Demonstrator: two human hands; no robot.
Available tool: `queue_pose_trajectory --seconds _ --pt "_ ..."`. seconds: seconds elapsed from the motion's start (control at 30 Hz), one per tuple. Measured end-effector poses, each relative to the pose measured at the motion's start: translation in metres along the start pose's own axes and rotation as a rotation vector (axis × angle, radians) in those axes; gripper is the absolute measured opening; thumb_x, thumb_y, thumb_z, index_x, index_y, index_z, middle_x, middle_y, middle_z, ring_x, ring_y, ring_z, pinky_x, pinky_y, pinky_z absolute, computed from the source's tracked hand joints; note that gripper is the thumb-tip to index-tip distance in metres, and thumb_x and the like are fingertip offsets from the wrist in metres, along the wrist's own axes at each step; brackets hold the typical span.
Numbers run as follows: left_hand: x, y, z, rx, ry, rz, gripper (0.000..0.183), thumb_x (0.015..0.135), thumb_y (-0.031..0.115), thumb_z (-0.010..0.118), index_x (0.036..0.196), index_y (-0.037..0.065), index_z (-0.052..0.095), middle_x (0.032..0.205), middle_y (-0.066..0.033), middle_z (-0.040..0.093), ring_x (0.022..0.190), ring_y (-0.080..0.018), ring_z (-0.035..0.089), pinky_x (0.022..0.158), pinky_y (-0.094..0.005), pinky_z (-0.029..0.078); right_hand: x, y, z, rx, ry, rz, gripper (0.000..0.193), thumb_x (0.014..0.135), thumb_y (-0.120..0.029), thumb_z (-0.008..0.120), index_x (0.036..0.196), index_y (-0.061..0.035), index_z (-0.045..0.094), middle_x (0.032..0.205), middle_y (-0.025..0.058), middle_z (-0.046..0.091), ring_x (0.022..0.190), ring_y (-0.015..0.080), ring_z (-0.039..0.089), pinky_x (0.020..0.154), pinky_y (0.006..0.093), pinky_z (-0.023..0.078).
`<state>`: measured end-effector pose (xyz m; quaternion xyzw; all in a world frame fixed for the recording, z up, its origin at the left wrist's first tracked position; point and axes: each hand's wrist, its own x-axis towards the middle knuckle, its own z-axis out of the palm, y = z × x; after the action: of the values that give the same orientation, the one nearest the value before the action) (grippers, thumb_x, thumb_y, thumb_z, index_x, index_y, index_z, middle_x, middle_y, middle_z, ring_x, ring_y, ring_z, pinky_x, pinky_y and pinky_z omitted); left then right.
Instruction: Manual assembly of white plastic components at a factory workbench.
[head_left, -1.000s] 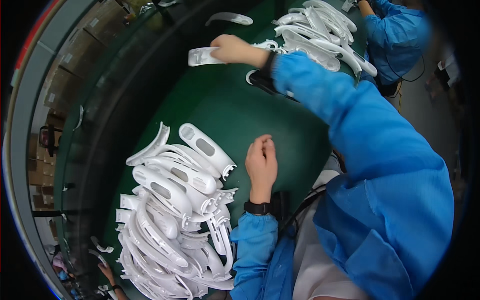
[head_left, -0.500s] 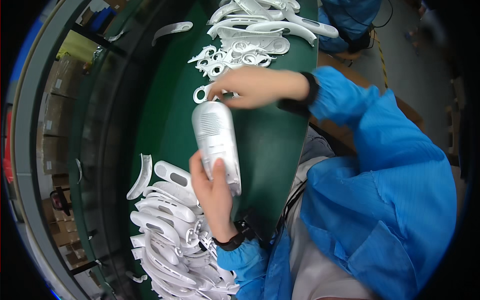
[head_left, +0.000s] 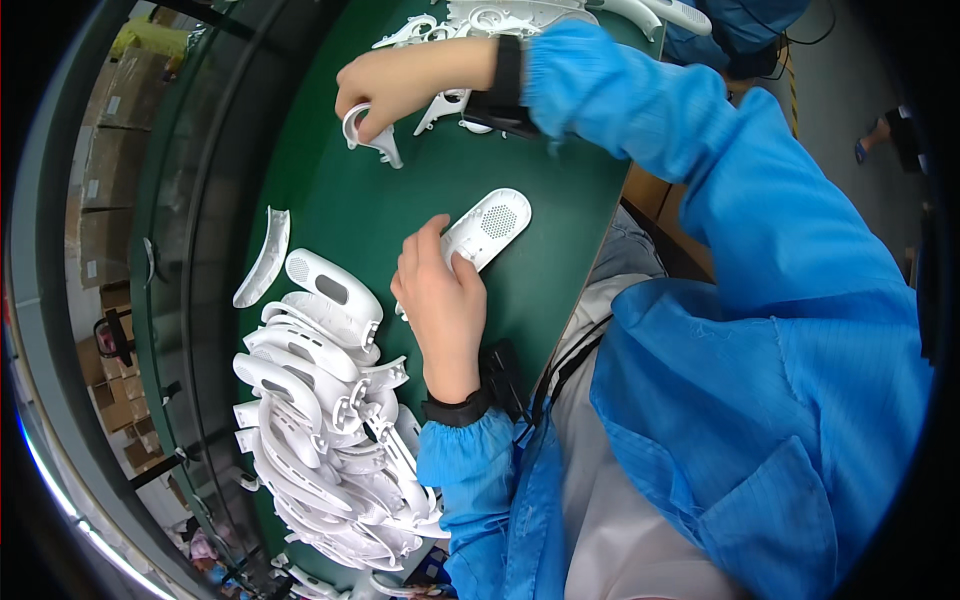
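My left hand [head_left: 441, 312] grips the near end of a long white plastic shell [head_left: 492, 228]. The shell's rounded far end carries a round patch of small holes; my palm and fingers cover its other end. Farther off, the fingers of my right hand [head_left: 412, 84] are closed on a small white plastic ring bracket [head_left: 384, 146], which has a curved rim and a narrow tail. The bracket is held above the green table, apart from the shell. More ring brackets [head_left: 440, 108] lie beside and partly under my right wrist.
A heap of curved white plastic shells [head_left: 330, 450] lies left of my left forearm. One curved strip [head_left: 264, 258] lies beyond it. More white parts [head_left: 540, 14] sit at the far end of the green table [head_left: 330, 205]. A dark rail [head_left: 185, 330] runs along the left.
My right hand has moved left with the ring bracket lifted in it. The shell under my left hand has tilted and turned to the right, showing its holed end. The view has shifted.
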<state>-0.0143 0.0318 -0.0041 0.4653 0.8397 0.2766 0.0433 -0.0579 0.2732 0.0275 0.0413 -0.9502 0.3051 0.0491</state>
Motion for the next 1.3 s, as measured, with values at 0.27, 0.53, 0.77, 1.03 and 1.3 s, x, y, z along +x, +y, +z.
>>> queue_pose_trajectory --seconds 0.27,0.53,0.77,1.03,1.3 --pt "0.004 0.0 0.016 -0.687 0.101 -0.236 0.033 0.092 0.005 0.05 0.123 -0.002 0.042 0.105 -0.0178 0.062 0.1 -0.0198 0.058 0.091 -0.0313 0.043 -0.129 -0.006 0.032 0.795 -0.12 0.392 0.017 0.084 -0.02 0.068 0.09 -0.005 0.064 0.07 -0.0019 0.061 0.049 0.003 0.048 0.044 0.0197 0.035" --pt "0.003 -0.005 0.018 -0.101 -0.098 -0.006 0.018 0.074 0.022 0.074 0.078 0.006 0.066 0.111 -0.011 0.062 0.099 -0.0301 0.056 0.091 -0.0404 0.035 -0.134 -0.008 0.053 0.644 -0.227 0.231 0.019 0.082 -0.017 0.067 0.088 -0.0001 0.065 0.068 0.005 0.062 0.056 0.0116 0.054 0.051 0.0274 0.041" --pt "0.005 0.002 0.016 -0.084 -0.138 0.005 0.014 0.07 0.019 0.069 0.076 0.007 0.064 0.108 -0.0071 0.061 0.101 -0.0252 0.053 0.091 -0.0379 0.029 -0.137 -0.005 0.059 0.348 -0.177 -0.024 0.02 0.075 -0.015 0.068 0.085 0.0009 0.063 0.07 0.0112 0.06 0.064 0.0232 0.06 0.059 0.0357 0.046" --pt "0.004 0.014 0.016 0.031 -0.198 -0.026 0.016 0.072 0.019 0.068 0.081 0.008 0.06 0.107 -0.0031 0.059 0.101 -0.023 0.053 0.091 -0.0377 0.028 -0.141 -0.024 0.054 0.074 -0.101 0.007 0.037 0.071 -0.016 0.072 0.101 -0.0083 0.05 0.106 0.0082 0.055 0.074 0.0314 0.062 0.062 0.04 0.048" --pt "0.021 0.041 0.006 0.189 -0.366 -0.309 0.028 0.075 0.023 0.071 0.094 0.006 0.062 0.096 -0.0157 0.068 0.09 -0.0358 0.065 0.077 -0.0431 0.048 -0.127 -0.011 0.063 0.096 -0.302 -0.01 0.045 0.066 -0.02 0.075 0.102 -0.0066 0.053 0.097 0.0095 0.062 0.085 0.0314 0.063 0.067 0.0428 0.05"
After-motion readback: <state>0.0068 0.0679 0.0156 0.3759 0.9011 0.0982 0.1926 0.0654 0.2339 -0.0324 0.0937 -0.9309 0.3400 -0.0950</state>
